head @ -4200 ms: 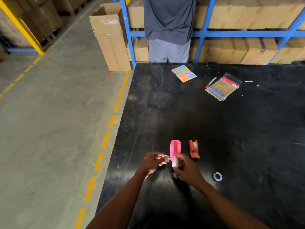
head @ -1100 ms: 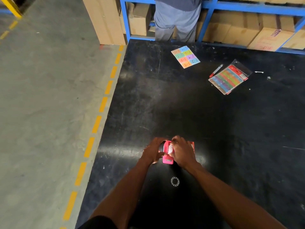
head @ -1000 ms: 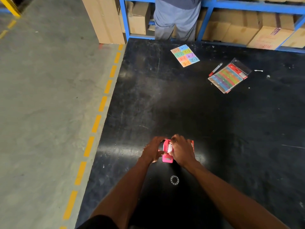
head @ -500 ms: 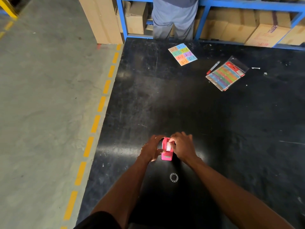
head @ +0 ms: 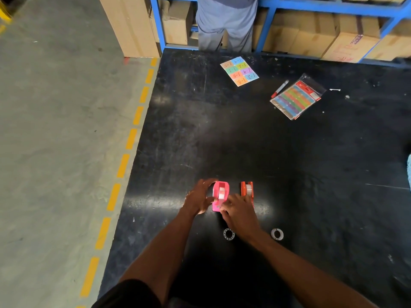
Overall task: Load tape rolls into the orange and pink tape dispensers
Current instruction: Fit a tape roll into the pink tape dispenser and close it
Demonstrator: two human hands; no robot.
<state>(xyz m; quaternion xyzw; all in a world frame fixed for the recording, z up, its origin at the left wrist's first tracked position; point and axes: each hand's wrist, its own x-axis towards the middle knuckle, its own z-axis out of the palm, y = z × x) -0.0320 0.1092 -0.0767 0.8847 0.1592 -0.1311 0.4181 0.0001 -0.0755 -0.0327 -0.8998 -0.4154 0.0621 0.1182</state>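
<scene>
pink tape dispenser standing on the black table, near its front left part, with a white tape roll already seated in the slot. orange tape dispenser just beside it to the right, likewise carrying a pale roll in its cradle. both upright, noses pointing toward the wearer.

judged to be the closing step of the load: roll in place on the pink one, loose end probably being drawn to the cutter. left hand cupped against the left flank of the pink body, fingers spread and curved around it, steadying rather than clenching. right hand lying over the near end of the pink dispenser, fingertips bent down at the cutter; cannot tell whether a tape end is pinched there, since the knuckles hide it.

next move, as a guess: pull the free end over the serrated edge and press it down, keeping the left hand braced so the light plastic body does not slide on the smooth top. risk of the tape folding onto itself.

looks of the pink one: small, glossy, rounded back, open channel down the middle showing the roll. two empty ring-like cores, one between the forearms and one right of the right wrist, lying flat on the table, apart from both dispensers.
</scene>
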